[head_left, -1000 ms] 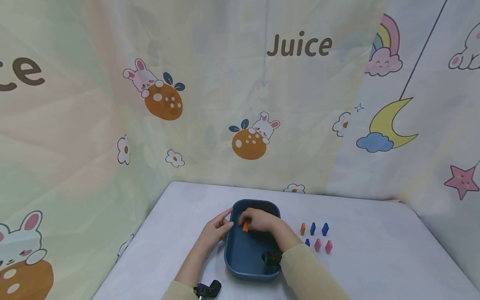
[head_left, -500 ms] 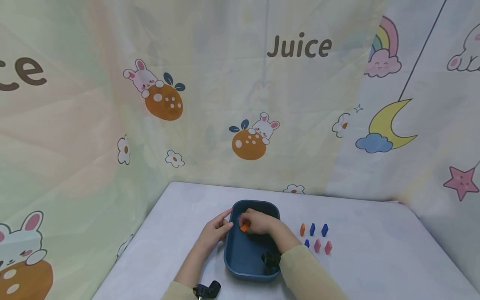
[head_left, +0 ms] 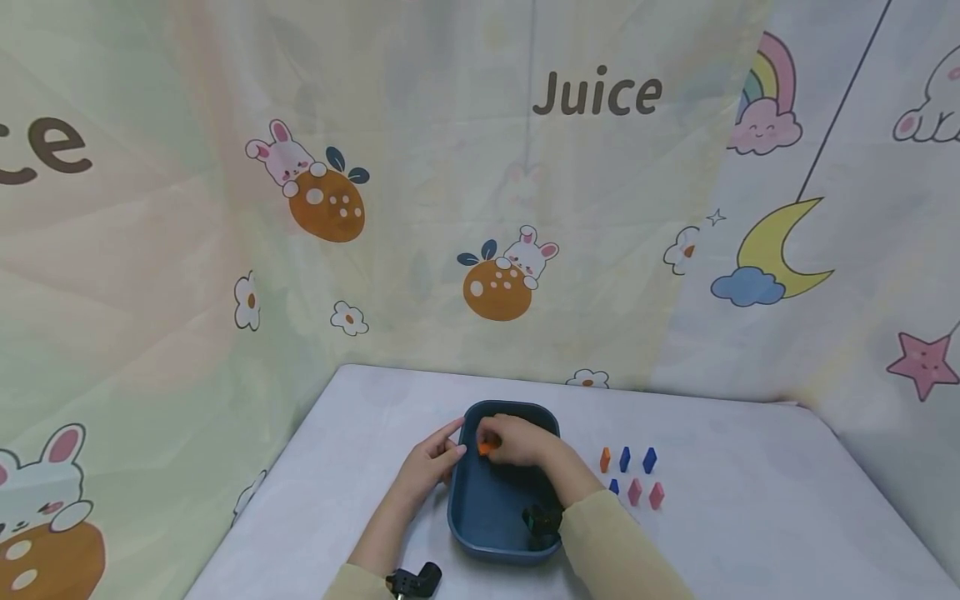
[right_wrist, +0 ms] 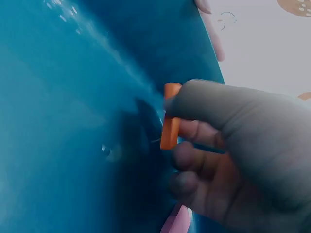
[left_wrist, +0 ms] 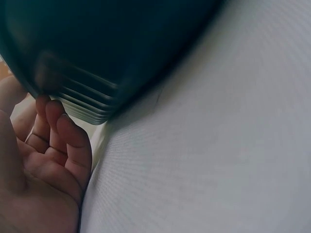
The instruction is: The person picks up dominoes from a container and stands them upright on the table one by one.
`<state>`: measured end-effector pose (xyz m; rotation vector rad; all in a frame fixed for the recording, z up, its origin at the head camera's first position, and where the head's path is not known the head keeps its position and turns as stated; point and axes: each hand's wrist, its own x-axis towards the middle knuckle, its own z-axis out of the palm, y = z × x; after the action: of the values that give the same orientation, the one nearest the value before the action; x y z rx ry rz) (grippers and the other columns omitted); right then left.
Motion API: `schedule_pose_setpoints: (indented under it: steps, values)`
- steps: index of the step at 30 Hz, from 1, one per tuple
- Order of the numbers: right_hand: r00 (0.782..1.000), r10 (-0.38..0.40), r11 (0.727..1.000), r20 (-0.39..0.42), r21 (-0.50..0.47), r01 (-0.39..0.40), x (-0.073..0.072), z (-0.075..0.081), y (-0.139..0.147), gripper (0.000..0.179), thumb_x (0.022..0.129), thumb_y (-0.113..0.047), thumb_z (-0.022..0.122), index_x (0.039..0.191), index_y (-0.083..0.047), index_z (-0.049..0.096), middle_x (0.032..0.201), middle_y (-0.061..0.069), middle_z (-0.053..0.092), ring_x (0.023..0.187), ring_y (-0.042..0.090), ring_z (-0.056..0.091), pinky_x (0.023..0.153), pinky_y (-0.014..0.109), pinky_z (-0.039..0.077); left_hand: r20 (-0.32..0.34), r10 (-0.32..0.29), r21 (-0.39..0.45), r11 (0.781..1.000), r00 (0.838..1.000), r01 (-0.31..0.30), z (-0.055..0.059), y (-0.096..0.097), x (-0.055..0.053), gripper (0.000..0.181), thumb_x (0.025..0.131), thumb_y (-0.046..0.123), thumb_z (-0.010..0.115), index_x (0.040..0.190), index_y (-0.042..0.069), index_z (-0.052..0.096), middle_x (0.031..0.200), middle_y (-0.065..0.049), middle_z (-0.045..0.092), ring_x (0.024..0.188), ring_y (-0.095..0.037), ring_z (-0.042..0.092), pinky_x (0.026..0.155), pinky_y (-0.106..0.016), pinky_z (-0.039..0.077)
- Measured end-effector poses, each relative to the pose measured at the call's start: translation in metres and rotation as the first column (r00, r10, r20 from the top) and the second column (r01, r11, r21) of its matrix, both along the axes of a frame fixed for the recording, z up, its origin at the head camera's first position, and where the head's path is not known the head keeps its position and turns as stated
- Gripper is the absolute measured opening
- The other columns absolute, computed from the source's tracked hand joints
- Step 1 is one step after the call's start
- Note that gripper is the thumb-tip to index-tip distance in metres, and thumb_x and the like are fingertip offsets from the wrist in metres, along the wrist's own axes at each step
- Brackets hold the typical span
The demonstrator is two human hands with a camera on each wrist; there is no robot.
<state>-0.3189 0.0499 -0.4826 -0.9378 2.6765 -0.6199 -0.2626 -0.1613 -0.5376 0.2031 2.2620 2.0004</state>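
A dark blue rectangular tub (head_left: 501, 546) with rounded corners stands on the table. My left hand (head_left: 429, 462) holds its left side, thumb and index finger at the rim; the left wrist view shows bent fingers (left_wrist: 73, 133) against the outer wall. Inside the tub, my right hand (head_left: 517, 440) pinches a small orange block (right_wrist: 170, 128) between thumb and fingers, upright near the wall. Below that hand in the right wrist view, part of a pink block (right_wrist: 177, 221) shows inside the tub. The hand and forearm hide part of the tub's interior.
Right of the tub, small blocks stand in two rows: an orange block (head_left: 605, 459), blue blocks (head_left: 649, 460) and pink blocks (head_left: 657, 496). The right sleeve (head_left: 626, 542) partly covers the nearest blue one. A printed cloth (head_left: 420, 275) hangs behind the white table (head_left: 780, 500).
Within the tub, my right fingers have tilted and shifted the orange block slightly toward the left wall. The left hand stays at the rim, and the blocks on the table stand as before.
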Motion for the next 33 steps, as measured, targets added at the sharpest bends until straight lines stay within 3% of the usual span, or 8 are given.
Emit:
schedule_pose_setpoints:
  steps: [5,10,13,20,25,33]
  values:
    - [1.0,-0.008,1.0,-0.009,-0.03,0.008,0.001,0.008,0.003,0.016,0.091,-0.022,0.069,0.102,-0.028,0.06,0.094,-0.009,0.061,0.083,0.011,0.057,0.076,0.029,0.049,0.004,-0.006,0.004,1.0,1.0,0.006,-0.001,0.001,-0.001,0.056,0.094,0.039,0.066,0.146,0.028,0.049,0.089,-0.002,0.059,0.07,-0.016,0.053,0.062,-0.026,0.048]
    - [0.997,-0.049,0.996,0.058,-0.067,0.052,0.005,0.02,0.008,0.018,0.092,-0.023,0.067,0.107,-0.028,0.057,0.101,-0.006,0.061,0.071,0.014,0.058,0.059,0.03,0.052,0.002,-0.001,-0.003,1.0,1.0,0.001,-0.001,0.001,-0.001,0.054,0.095,0.038,0.065,0.146,0.029,0.049,0.089,-0.003,0.059,0.07,-0.016,0.054,0.063,-0.027,0.049]
    - [0.997,-0.046,0.993,0.059,-0.107,0.053,0.006,0.028,0.013,0.02,0.093,-0.022,0.067,0.109,-0.026,0.056,0.103,-0.004,0.061,0.069,0.015,0.058,0.057,0.031,0.052,-0.002,0.009,-0.016,1.0,1.0,-0.009,-0.002,0.0,0.0,0.053,0.095,0.036,0.065,0.145,0.03,0.049,0.09,-0.003,0.058,0.07,-0.016,0.054,0.063,-0.027,0.048]
    - [1.0,-0.019,0.981,-0.015,-0.195,0.016,0.006,0.041,0.036,0.021,0.091,-0.019,0.069,0.107,-0.023,0.057,0.097,-0.006,0.064,0.083,0.012,0.059,0.077,0.032,0.05,0.001,0.021,-0.014,1.0,1.0,-0.021,-0.003,0.001,0.0,0.052,0.096,0.032,0.065,0.145,0.029,0.049,0.091,-0.005,0.058,0.072,-0.016,0.054,0.063,-0.027,0.048]
    - [0.999,-0.035,0.97,-0.004,-0.243,0.033,0.011,0.049,0.06,0.018,0.092,-0.017,0.066,0.107,-0.021,0.057,0.093,-0.005,0.065,0.082,0.012,0.061,0.073,0.031,0.05,-0.006,0.021,-0.002,1.0,1.0,-0.021,0.0,0.002,0.003,0.054,0.095,0.031,0.066,0.146,0.026,0.049,0.093,-0.009,0.059,0.071,-0.016,0.053,0.063,-0.026,0.048]
    - [0.996,-0.094,0.96,-0.011,-0.266,0.087,0.02,0.057,0.102,0.02,0.092,-0.015,0.066,0.11,-0.021,0.057,0.092,-0.003,0.062,0.078,0.015,0.057,0.065,0.028,0.049,-0.013,0.028,-0.001,1.0,1.0,-0.028,0.001,0.002,0.004,0.055,0.094,0.033,0.067,0.145,0.026,0.05,0.09,-0.005,0.058,0.07,-0.016,0.052,0.062,-0.026,0.047]
